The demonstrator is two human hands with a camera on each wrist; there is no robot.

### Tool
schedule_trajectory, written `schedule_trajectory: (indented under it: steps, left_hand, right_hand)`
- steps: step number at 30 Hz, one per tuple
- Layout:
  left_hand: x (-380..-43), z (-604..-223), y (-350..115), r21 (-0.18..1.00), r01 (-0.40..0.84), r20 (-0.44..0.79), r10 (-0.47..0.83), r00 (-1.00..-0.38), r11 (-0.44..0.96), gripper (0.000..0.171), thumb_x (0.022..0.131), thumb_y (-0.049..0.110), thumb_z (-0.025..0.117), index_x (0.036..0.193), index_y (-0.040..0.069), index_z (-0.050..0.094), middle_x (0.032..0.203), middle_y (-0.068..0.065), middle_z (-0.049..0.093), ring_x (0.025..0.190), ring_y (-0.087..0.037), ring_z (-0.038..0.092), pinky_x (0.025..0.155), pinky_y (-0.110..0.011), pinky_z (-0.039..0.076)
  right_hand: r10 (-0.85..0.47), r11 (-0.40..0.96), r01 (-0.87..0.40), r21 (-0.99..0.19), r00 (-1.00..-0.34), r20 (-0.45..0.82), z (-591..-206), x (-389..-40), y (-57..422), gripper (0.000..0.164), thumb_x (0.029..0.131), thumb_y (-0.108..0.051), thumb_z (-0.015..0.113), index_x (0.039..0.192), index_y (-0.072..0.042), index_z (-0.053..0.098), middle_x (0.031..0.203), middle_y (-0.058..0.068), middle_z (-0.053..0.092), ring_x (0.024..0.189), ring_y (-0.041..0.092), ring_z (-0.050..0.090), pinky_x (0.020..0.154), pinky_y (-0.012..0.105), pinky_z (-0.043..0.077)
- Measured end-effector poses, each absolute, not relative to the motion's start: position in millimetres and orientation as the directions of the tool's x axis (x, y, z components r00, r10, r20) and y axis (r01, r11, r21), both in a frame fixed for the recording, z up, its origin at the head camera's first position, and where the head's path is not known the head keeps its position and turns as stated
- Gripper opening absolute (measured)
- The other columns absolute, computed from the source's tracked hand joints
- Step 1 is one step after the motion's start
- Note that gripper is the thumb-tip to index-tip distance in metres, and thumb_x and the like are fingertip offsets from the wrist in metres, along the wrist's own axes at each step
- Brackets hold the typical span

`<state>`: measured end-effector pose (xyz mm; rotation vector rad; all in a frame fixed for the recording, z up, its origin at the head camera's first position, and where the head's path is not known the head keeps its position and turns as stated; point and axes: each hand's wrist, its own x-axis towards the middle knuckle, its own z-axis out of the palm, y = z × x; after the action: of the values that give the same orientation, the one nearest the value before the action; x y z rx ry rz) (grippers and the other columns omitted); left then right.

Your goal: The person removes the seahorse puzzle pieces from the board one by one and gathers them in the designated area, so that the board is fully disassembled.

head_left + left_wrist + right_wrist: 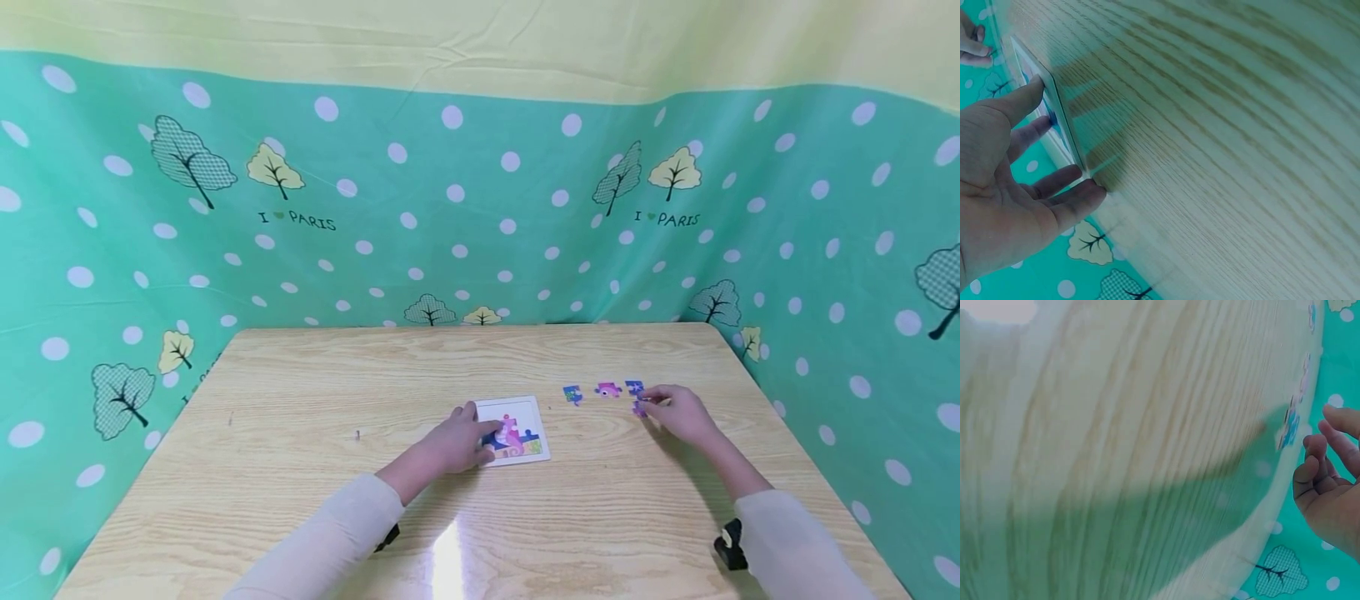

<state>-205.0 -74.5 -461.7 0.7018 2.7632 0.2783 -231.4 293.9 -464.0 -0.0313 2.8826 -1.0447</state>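
Observation:
My left hand (453, 442) rests on a small white-framed puzzle board (519, 407), fingers spread and fairly straight across its left side. Several fitted pieces fill the lower part of the board, showing a pink seahorse (512, 437). In the left wrist view, the thumb and fingers touch the board's face and edge (1066, 115). My right hand (682, 412) is bent over the loose pieces at the right. Its thumb and forefinger tips are beside a blue piece (633, 387) and a pink-and-blue piece (639, 408). No piece shows between those fingertips in the right wrist view.
Two more loose pieces, a blue-green one (573, 394) and a pink one with an eye (607, 390), lie between board and right hand. A tiny scrap (357, 434) is on the wooden table (315, 375) at left. A polka-dot curtain (450, 217) surrounds the table.

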Motion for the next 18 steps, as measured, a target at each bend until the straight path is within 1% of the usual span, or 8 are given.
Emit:
schedule_trajectory:
  steps: [4, 8, 10, 15, 18]
  left_hand:
    - [-205.3, -462.2, -74.4, 0.252, 0.43, -0.224, 0.485, -0.846, 0.867, 0.049, 0.09, 0.038, 0.059, 0.137, 0.025, 0.049, 0.12, -0.015, 0.047, 0.097, -0.02, 0.045, 0.08, -0.034, 0.047]
    - [-205.6, -463.0, -74.5, 0.256, 0.425, -0.226, 0.481, -0.847, 0.868, 0.05, 0.09, 0.038, 0.06, 0.137, 0.025, 0.049, 0.12, -0.015, 0.047, 0.1, -0.022, 0.047, 0.083, -0.036, 0.048]
    - [-205.6, -463.3, -74.5, 0.259, 0.422, -0.226, 0.48, -0.848, 0.869, 0.051, 0.089, 0.039, 0.06, 0.137, 0.025, 0.049, 0.12, -0.015, 0.047, 0.101, -0.022, 0.047, 0.084, -0.036, 0.048]
    - [-206.6, -464.4, -74.4, 0.262, 0.424, -0.223, 0.482, -0.847, 0.867, 0.051, 0.089, 0.039, 0.061, 0.137, 0.025, 0.049, 0.119, -0.014, 0.047, 0.099, -0.021, 0.047, 0.083, -0.036, 0.048]
    - [-206.9, -465.5, -74.7, 0.259, 0.425, -0.223, 0.482, -0.847, 0.867, 0.051, 0.089, 0.039, 0.06, 0.137, 0.026, 0.049, 0.12, -0.014, 0.047, 0.099, -0.021, 0.046, 0.083, -0.035, 0.048]
  right_hand:
    - [-0.062, 0.759, -0.016, -0.651, -0.997, -0.048, -464.8, -233.7, 286.4, 0.034, 0.09, -0.02, 0.06, 0.115, 0.004, 0.061, 0.101, 0.018, 0.062, 0.084, 0.022, 0.056, 0.061, 0.026, 0.047]
    - [-0.082, 0.754, -0.046, -0.656, -0.996, -0.024, -465.9, -235.8, 277.5, 0.035, 0.09, -0.022, 0.061, 0.116, 0.002, 0.062, 0.1, 0.015, 0.063, 0.084, 0.021, 0.055, 0.059, 0.024, 0.046]
    - [-0.096, 0.739, -0.055, -0.671, -0.995, -0.024, -466.1, -236.5, 272.5, 0.035, 0.09, -0.022, 0.061, 0.117, 0.002, 0.062, 0.099, 0.016, 0.062, 0.079, 0.021, 0.056, 0.057, 0.025, 0.047]
    - [-0.122, 0.698, -0.056, -0.714, -0.992, -0.042, -466.3, -237.8, 259.5, 0.036, 0.09, -0.021, 0.061, 0.117, 0.003, 0.061, 0.1, 0.018, 0.061, 0.067, 0.021, 0.058, 0.055, 0.03, 0.05]
    - [-0.137, 0.684, -0.056, -0.728, -0.989, -0.053, -467.2, -238.7, 253.0, 0.035, 0.091, -0.02, 0.061, 0.118, 0.003, 0.06, 0.104, 0.019, 0.06, 0.067, 0.021, 0.058, 0.055, 0.031, 0.051]
